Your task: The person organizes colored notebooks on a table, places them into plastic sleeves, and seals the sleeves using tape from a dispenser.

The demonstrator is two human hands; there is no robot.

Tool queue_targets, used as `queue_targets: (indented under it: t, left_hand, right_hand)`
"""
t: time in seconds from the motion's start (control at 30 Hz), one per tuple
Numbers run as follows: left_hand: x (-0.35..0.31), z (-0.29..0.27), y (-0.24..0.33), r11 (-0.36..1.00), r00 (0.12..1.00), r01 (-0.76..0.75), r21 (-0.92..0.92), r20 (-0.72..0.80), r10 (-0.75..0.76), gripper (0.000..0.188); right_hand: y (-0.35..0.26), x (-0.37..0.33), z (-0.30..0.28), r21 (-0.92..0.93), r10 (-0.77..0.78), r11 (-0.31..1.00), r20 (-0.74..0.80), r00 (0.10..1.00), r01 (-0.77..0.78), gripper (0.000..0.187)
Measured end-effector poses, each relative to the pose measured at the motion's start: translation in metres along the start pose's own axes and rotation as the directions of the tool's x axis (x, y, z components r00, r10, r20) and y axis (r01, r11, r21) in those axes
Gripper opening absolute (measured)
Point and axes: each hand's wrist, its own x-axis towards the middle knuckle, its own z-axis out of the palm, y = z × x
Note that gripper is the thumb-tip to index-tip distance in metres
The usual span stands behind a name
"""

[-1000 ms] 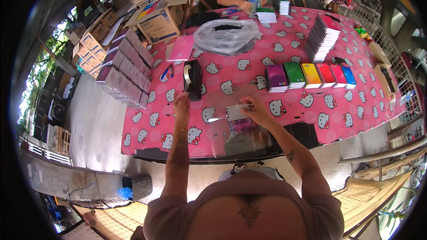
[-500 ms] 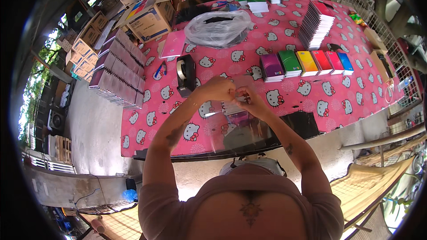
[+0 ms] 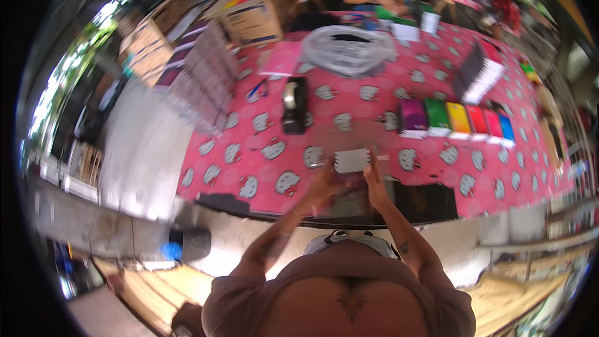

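In front of me is a small white-topped block with spiral binding along its sides, seemingly a stack of small notebooks [image 3: 352, 161]. My right hand [image 3: 375, 186] has its fingers and thumb against the stack's right side. On the other side, my left hand [image 3: 323, 186] is blurred by motion, thumb spread from the fingers near the stack's left edge. Whether the left fingertips touch it is hard to see. A clear plastic sheet [image 3: 349, 203] lies under the hands, toward the table's front edge. Beyond my left hand stands a black tape dispenser [image 3: 294, 106].
Rows of small notebooks in several colours [image 3: 458, 120] stand at the right, a taller notebook stack [image 3: 477, 73] behind them. Large notebook stacks [image 3: 199, 81] line the left edge. Farther back are a carton [image 3: 253, 22], a clear plastic bag [image 3: 348, 53] and another person's hands [image 3: 390, 5].
My hands have come apart from their pinch and moved nearer to me, now on either side of the white notebook stack. The whole view has shifted with my head.
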Motion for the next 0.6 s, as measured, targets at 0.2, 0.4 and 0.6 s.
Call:
queue_targets:
  t: [0.2, 0.4, 0.6]
  left_hand:
    - [-0.067, -0.092, 0.028, 0.892, 0.814, 0.264, -0.367, -0.411, -0.411, 0.071]
    - [-0.109, -0.166, -0.067, 0.498, 0.606, 0.717, 0.487, -0.789, -0.101, 0.08]
    - [-0.083, -0.314, -0.153, 0.744, 0.439, 0.625, 0.238, -0.895, -0.083, 0.068]
  right_hand:
    - [-0.036, 0.02, 0.029, -0.068, -0.014, 0.997, 0.101, 0.995, 0.021, 0.059]
    - [-0.028, 0.0, 0.036, -0.093, 0.207, 0.974, 0.015, 0.978, -0.205, 0.041]
    - [-0.028, -0.021, 0.016, -0.111, 0.051, 0.993, 0.079, 0.996, -0.042, 0.033]
